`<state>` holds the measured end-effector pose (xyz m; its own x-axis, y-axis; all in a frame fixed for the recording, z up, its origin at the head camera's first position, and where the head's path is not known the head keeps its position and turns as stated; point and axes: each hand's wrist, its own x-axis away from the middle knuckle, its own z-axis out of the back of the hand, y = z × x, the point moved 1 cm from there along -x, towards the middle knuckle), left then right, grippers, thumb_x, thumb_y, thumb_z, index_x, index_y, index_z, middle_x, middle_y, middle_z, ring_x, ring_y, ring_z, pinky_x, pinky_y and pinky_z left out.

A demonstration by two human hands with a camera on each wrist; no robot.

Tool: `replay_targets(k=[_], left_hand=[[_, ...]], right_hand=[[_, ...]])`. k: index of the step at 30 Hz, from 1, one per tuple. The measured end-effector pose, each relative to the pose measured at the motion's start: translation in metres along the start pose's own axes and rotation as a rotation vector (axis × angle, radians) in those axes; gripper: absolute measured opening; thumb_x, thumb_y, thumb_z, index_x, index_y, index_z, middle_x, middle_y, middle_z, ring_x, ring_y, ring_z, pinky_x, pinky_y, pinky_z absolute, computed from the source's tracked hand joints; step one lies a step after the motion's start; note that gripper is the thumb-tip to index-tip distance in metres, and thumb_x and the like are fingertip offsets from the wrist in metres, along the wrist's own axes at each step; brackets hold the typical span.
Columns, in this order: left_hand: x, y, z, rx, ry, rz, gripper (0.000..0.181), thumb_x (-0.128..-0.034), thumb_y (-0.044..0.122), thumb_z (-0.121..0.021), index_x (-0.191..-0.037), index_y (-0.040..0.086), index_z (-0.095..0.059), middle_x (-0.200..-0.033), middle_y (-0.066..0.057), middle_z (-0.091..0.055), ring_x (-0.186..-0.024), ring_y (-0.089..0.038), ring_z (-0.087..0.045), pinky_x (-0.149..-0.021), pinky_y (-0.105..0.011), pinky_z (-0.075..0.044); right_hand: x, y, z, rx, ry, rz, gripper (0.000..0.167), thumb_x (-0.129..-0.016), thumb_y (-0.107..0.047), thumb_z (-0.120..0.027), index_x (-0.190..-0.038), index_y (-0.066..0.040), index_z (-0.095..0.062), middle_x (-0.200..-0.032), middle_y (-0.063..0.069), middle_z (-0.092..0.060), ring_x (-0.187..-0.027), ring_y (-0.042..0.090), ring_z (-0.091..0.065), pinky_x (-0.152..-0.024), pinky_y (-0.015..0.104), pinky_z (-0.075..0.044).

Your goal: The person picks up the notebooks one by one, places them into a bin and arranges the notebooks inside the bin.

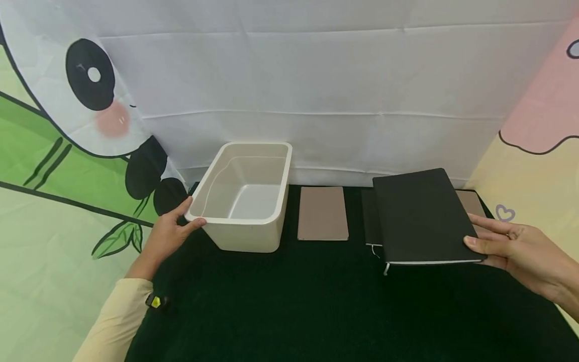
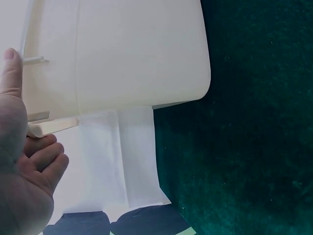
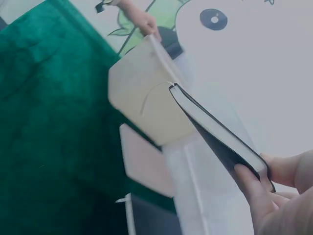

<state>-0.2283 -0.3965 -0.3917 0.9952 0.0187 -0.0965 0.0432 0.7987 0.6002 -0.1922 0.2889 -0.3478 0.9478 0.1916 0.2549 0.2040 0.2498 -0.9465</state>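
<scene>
A white plastic bin stands at the left of the dark green cloth, its inside bare. The left hand grips the bin's near left rim corner, thumb over the front edge; the left wrist view shows this hand beside the bin wall. At the right, the right hand pinches a large black notebook by its right edge, holding it raised. In the right wrist view the right hand has the notebook nearly edge-on, with a ribbon hanging from it.
A pinkish-brown notebook lies just right of the bin. Another black notebook is partly under the raised one in the head view. A second pinkish-brown notebook shows behind the right hand. White patterned fabric hangs behind.
</scene>
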Motion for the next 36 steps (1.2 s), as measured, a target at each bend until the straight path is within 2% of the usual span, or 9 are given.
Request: replay_targets(k=[2, 5, 7, 12, 15, 20, 26, 29, 36], left_hand=[[0.001, -0.001, 0.001, -0.011, 0.003, -0.007, 0.093, -0.0938, 0.056, -0.067, -0.164, 0.018, -0.02, -0.162, -0.027, -0.029, -0.143, -0.057, -0.032, -0.104, -0.076, -0.034], [0.001, -0.001, 0.002, -0.033, 0.012, -0.03, 0.092, -0.0938, 0.055, -0.068, -0.164, 0.017, -0.022, -0.162, -0.025, -0.03, -0.143, -0.056, -0.034, -0.104, -0.075, -0.034], [0.0, -0.001, 0.002, -0.049, 0.024, -0.055, 0.09, -0.0939, 0.053, -0.069, -0.163, 0.015, -0.025, -0.162, -0.022, -0.03, -0.143, -0.054, -0.035, -0.105, -0.074, -0.035], [-0.002, -0.001, 0.003, -0.104, 0.041, -0.107, 0.087, -0.0947, 0.049, -0.07, -0.161, 0.011, -0.028, -0.162, -0.019, -0.032, -0.142, -0.052, -0.037, -0.107, -0.072, -0.035], [-0.001, -0.001, 0.004, -0.125, 0.038, -0.113, 0.087, -0.0947, 0.049, -0.069, -0.161, 0.01, -0.029, -0.162, -0.019, -0.032, -0.142, -0.052, -0.037, -0.107, -0.072, -0.035], [0.001, 0.001, 0.005, -0.13, 0.028, -0.11, 0.088, -0.0946, 0.051, -0.069, -0.162, 0.011, -0.028, -0.163, -0.018, -0.031, -0.142, -0.052, -0.037, -0.107, -0.072, -0.035], [0.002, 0.0, 0.004, -0.101, 0.03, -0.103, 0.089, -0.0939, 0.051, -0.069, -0.162, 0.013, -0.027, -0.164, -0.017, -0.029, -0.144, -0.051, -0.036, -0.109, -0.072, -0.034], [0.002, -0.001, 0.003, -0.102, 0.032, -0.102, 0.089, -0.094, 0.052, -0.069, -0.162, 0.012, -0.027, -0.164, -0.017, -0.029, -0.144, -0.051, -0.036, -0.108, -0.072, -0.034], [0.001, -0.001, 0.003, -0.114, 0.038, -0.112, 0.089, -0.0941, 0.052, -0.069, -0.161, 0.009, -0.028, -0.164, -0.017, -0.03, -0.144, -0.05, -0.037, -0.109, -0.07, -0.034]], right_hand=[[-0.008, -0.012, -0.005, -0.129, -0.064, 0.057, 0.043, -0.104, -0.004, -0.058, -0.139, -0.028, -0.062, -0.153, -0.001, -0.052, -0.099, 0.008, -0.074, -0.079, 0.025, -0.061], [-0.021, -0.03, -0.015, -0.294, -0.176, 0.139, 0.048, -0.103, 0.007, -0.053, -0.124, -0.032, -0.072, -0.126, -0.014, -0.07, -0.102, 0.018, -0.075, -0.081, 0.029, -0.061], [-0.03, -0.043, -0.023, -0.349, -0.223, 0.162, 0.048, -0.102, 0.009, -0.051, -0.125, -0.028, -0.073, -0.124, -0.007, -0.072, -0.102, 0.019, -0.075, -0.082, 0.03, -0.061], [-0.051, -0.072, -0.046, -0.32, -0.202, 0.123, 0.06, -0.102, 0.003, -0.057, -0.158, -0.011, -0.04, -0.118, -0.005, -0.074, -0.1, 0.013, -0.074, -0.083, 0.026, -0.06], [-0.063, -0.089, -0.062, -0.255, -0.177, 0.088, 0.079, -0.101, -0.004, -0.063, -0.163, -0.003, -0.015, -0.118, -0.012, -0.07, -0.101, 0.006, -0.072, -0.084, 0.023, -0.059], [-0.085, -0.111, -0.089, -0.221, -0.163, 0.077, 0.081, -0.099, -0.011, -0.068, -0.164, -0.009, -0.019, -0.139, 0.0, -0.053, -0.101, 0.002, -0.069, -0.086, 0.02, -0.057], [-0.108, -0.126, -0.123, -0.281, -0.146, 0.07, 0.076, -0.099, -0.005, -0.066, -0.163, -0.008, -0.024, -0.167, 0.014, -0.02, -0.099, 0.001, -0.068, -0.085, 0.018, -0.056], [-0.119, -0.129, -0.139, -0.322, -0.126, 0.062, 0.074, -0.098, -0.002, -0.066, -0.161, -0.007, -0.028, -0.168, 0.014, -0.02, -0.096, 0.002, -0.069, -0.084, 0.018, -0.057], [-0.146, -0.139, -0.176, -0.385, -0.082, 0.032, 0.068, -0.097, 0.004, -0.066, -0.158, -0.009, -0.039, -0.152, 0.016, -0.046, -0.088, 0.005, -0.071, -0.081, 0.021, -0.059]])
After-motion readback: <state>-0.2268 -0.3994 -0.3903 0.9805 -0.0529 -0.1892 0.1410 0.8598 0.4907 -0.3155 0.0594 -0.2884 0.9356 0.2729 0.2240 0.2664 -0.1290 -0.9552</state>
